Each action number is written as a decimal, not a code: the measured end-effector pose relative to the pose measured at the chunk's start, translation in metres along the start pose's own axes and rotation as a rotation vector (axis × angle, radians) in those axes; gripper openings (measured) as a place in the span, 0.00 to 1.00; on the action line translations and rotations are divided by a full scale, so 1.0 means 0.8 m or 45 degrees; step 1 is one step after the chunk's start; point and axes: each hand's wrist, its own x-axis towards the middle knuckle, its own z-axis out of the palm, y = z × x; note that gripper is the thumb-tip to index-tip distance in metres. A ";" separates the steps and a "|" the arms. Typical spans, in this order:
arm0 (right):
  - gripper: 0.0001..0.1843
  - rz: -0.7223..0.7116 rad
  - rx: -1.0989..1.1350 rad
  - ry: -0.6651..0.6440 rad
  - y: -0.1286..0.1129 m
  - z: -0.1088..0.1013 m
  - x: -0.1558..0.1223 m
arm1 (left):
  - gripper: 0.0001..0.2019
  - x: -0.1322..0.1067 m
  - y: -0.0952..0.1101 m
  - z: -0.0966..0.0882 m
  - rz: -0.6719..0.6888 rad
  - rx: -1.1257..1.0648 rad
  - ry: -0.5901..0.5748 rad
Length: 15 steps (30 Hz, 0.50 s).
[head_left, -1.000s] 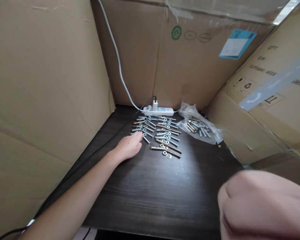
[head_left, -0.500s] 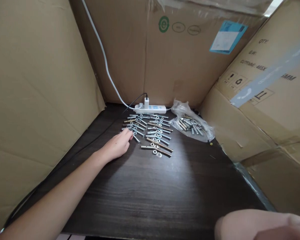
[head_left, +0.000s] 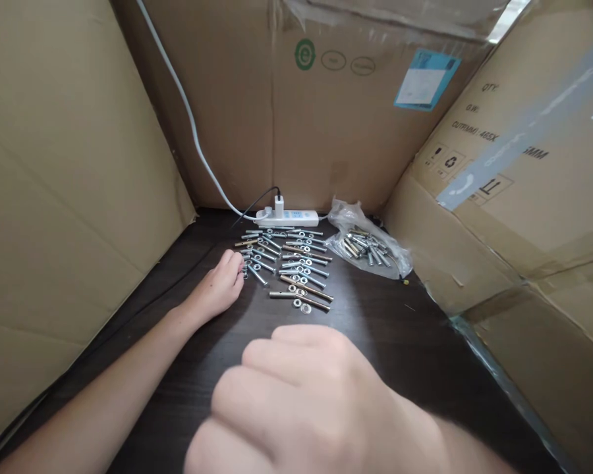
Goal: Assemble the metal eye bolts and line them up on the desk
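Note:
My left hand [head_left: 222, 284] rests low over the dark tabletop [head_left: 415, 368], at the left edge of the laid-out hardware. Its fingers are curled together beside the left row of bolts [head_left: 257, 274]; whatever they pinch is hidden. Close to the camera, my right hand [head_left: 296, 401] is a closed fist, back of the hand up, and its inside cannot be seen. Between and beyond the hands lie two columns of metal bolts with sleeves [head_left: 279, 295], nuts [head_left: 297, 303] and washers [head_left: 306, 308], some silver, some brassy.
A clear plastic bag [head_left: 346, 217] with several metal sleeves [head_left: 373, 255] lies at the back right. Behind the bolts sits a white power strip [head_left: 306, 218] with a plugged-in charger [head_left: 279, 207]. Cardboard walls [head_left: 217, 99] enclose the table, and a black cable [head_left: 178, 280] runs along the left.
My right hand has come up from the lower right corner to the lower middle as a fist. My left hand stays by the left row of bolts. The whole view has shifted slightly.

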 end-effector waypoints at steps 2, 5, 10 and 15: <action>0.09 -0.043 -0.044 -0.009 0.012 -0.009 0.010 | 0.03 0.000 0.000 -0.001 -0.011 -0.012 0.007; 0.08 0.098 -0.054 -0.159 0.035 -0.011 0.005 | 0.05 0.000 0.000 -0.003 -0.028 -0.050 0.023; 0.13 0.671 -0.058 -0.213 0.111 -0.021 -0.008 | 0.06 -0.002 0.004 -0.008 -0.009 -0.166 -0.014; 0.15 1.226 -0.148 0.019 0.242 -0.028 -0.060 | 0.09 -0.004 0.005 -0.011 -0.012 -0.208 -0.025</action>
